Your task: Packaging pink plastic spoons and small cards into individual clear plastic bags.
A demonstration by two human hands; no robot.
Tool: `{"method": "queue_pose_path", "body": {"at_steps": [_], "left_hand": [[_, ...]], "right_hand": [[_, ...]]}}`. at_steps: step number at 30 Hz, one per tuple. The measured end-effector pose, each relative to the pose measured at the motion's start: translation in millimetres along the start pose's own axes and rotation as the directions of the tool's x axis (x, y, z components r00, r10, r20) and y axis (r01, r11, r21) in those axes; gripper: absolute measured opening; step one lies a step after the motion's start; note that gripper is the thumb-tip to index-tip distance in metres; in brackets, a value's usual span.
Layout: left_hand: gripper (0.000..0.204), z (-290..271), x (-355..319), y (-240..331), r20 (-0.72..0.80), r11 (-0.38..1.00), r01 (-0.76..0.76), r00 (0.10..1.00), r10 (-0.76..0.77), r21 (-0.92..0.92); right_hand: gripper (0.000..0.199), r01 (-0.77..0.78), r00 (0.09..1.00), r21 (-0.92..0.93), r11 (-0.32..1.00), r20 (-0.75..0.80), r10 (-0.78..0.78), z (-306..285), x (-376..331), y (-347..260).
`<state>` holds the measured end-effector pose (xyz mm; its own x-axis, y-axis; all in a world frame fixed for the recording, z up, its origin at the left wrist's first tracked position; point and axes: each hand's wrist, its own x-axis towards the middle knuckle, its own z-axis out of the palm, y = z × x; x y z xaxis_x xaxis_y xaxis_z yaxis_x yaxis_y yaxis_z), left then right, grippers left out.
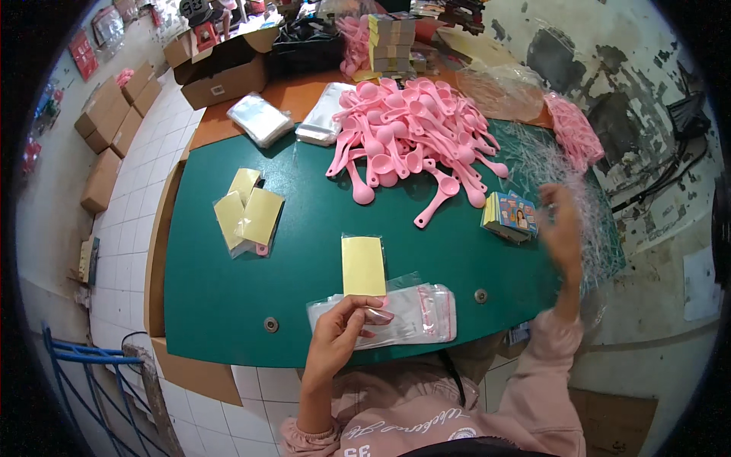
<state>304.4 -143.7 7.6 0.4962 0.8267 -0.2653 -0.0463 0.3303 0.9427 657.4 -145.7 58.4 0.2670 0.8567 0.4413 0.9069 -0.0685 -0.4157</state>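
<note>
Near the front edge of the green table, my left hand (343,331) pinches the lower end of a clear plastic packet. A plain yellow card (364,266) fills its upper part, and a bit of pink shows by my fingers. Under that hand lies a pile of clear plastic bags (415,316) with a red-marked strip at one end. At the right, my right hand (562,228) is beside a small stack of printed cards (512,215). Motion smears its fingers. Beyond both hands is a big heap of pink measuring spoons (411,126).
Several packets with yellow cards (260,215) lie at the left of the green tabletop (221,305). Two bundles of clear bags (259,119) are farther back. Stringy plastic wrap (590,236) covers the right edge. An open cardboard box (225,76) and stacked cards (392,42) stand behind.
</note>
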Motion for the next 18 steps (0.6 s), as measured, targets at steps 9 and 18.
{"method": "queue_pose_path", "body": {"at_steps": [9, 18], "left_hand": [[0.023, -6, -24, 2, 0.142, 0.994, 0.019, 0.99, -0.004, -0.104], [0.016, 5, -31, -11, -0.026, 0.932, -0.081, 0.995, 0.096, 0.354]], "right_hand": [[0.025, 0.091, 0.823, 0.622, 0.778, 0.393, -0.411, 82, -86, -120], [0.019, -0.122, 0.835, 0.625, 0.771, 0.485, -0.26, 56, -108, -121]]}}
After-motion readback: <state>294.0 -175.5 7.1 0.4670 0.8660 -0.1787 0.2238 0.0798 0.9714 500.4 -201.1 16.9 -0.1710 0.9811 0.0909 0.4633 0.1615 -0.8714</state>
